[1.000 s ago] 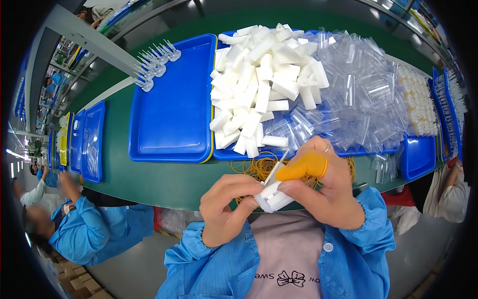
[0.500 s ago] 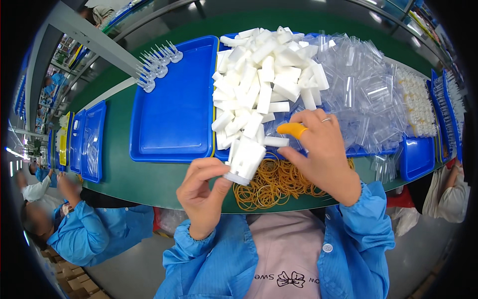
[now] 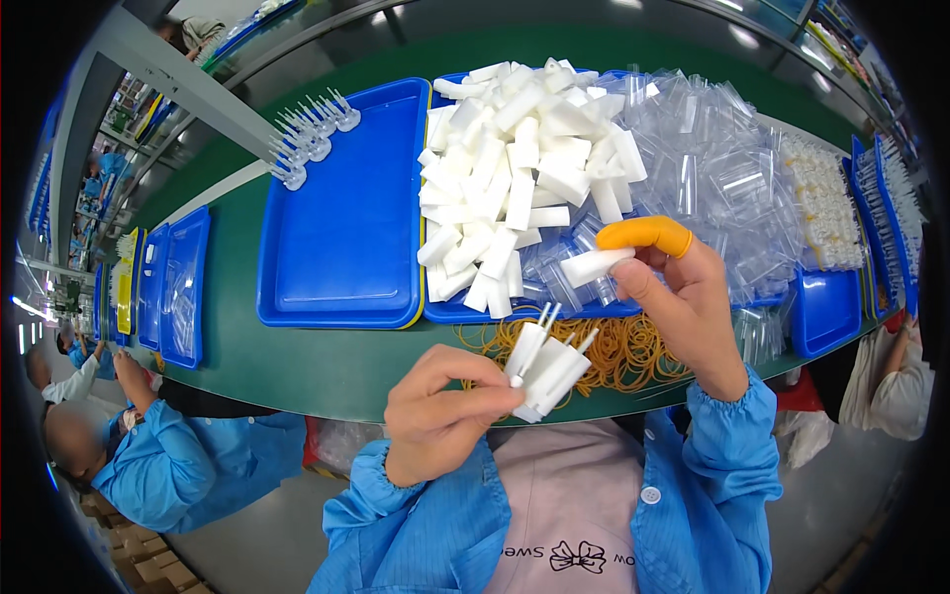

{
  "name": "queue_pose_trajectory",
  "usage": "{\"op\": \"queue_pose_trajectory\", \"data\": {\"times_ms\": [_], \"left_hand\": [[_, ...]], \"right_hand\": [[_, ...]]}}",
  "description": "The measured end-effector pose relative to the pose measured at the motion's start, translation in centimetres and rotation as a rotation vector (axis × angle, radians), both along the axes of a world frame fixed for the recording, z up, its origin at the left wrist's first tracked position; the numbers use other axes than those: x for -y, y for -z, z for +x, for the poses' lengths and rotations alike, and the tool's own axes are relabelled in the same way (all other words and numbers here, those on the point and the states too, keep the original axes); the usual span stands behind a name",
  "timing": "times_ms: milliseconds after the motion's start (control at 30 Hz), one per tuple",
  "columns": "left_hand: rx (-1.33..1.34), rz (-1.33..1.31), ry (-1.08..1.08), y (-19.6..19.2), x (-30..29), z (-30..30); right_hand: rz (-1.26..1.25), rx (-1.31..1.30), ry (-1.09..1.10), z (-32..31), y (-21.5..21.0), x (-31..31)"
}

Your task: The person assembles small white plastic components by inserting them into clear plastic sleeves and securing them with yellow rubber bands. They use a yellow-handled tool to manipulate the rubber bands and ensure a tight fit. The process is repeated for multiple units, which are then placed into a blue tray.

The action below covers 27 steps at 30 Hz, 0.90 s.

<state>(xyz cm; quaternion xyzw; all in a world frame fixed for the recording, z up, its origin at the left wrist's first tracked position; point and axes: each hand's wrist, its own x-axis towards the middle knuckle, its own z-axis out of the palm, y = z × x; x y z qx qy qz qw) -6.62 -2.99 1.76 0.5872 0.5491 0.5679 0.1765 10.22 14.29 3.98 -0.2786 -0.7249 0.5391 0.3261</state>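
Observation:
My left hand (image 3: pixel 440 411) is closed, thumb and fingers pinching the edge of a white plastic pronged part (image 3: pixel 556 378) above the near table edge. Thin prongs stick up from the part, and white foam-like blocks sit on it. Farther right, my right hand (image 3: pixel 693 312) pinches a white foam block (image 3: pixel 591 266) between its thumb and a finger in a yellow finger cot (image 3: pixel 645 235). Beyond both hands lies a heap of similar white blocks (image 3: pixel 524 139) in a blue tray. Brown rubber bands (image 3: pixel 633 351) lie on the table between my hands.
Clear plastic tubes (image 3: pixel 693 183) are piled right of the white blocks. A blue tray (image 3: pixel 341 243) stands at left, with several pronged parts (image 3: pixel 307 134) by its far corner. A small blue tray (image 3: pixel 829 315) sits at right. Another person (image 3: pixel 173 445) works at far left.
My right hand has drawn back from the heap and now has a white block in its fingers. My left hand has moved nearer and rightward, tilting the pronged part so its prongs show.

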Motion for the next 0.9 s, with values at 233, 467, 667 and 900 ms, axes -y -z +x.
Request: {"op": "queue_pose_trajectory", "data": {"times_ms": [233, 467, 667, 900], "left_hand": [[0.050, 0.003, 0.035, 0.0, -0.1, 0.5], [0.077, 0.004, 0.114, -0.5, -0.2, 0.6], [-0.186, 0.100, 0.150, -0.8, -0.6, 0.9], [-0.098, 0.057, -0.052, -0.3, 0.4, 2.7]], "right_hand": [[0.001, -0.096, -0.111, 0.5, 0.0, -0.1], [-0.418, -0.206, -0.302, 1.4, -0.2, -0.6], [-0.582, -0.118, -0.387, 1.1, -1.2, 0.3], [-0.338, 0.053, -0.419, 1.7, -2.5, 2.2]]}}
